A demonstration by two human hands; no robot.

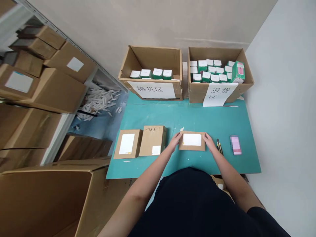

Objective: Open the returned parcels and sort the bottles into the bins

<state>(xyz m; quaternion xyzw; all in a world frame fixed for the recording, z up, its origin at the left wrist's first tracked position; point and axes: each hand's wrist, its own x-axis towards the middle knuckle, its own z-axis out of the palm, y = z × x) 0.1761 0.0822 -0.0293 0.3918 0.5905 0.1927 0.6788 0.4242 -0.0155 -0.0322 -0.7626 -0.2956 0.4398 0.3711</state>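
A small brown cardboard parcel (pixel 192 141) with a white label lies on the teal table (pixel 197 118) in front of me. My left hand (pixel 175 139) rests against its left edge, fingers curled on the side. My right hand (pixel 208 141) presses its right edge the same way. Both hands hold the parcel between them. To the left lie two more brown parcels, one (pixel 127 144) with a large white label and one (pixel 153 140) with handwriting and a small label.
A black and yellow utility knife (pixel 219 146) and a pink blurred item (pixel 235 145) lie right of the parcel. At the back stand two open cartons (pixel 152 86) (pixel 217 90) with paper signs, holding green and white boxes. Shelves with cartons stand left; a large open carton (pixel 49 194) sits at lower left.
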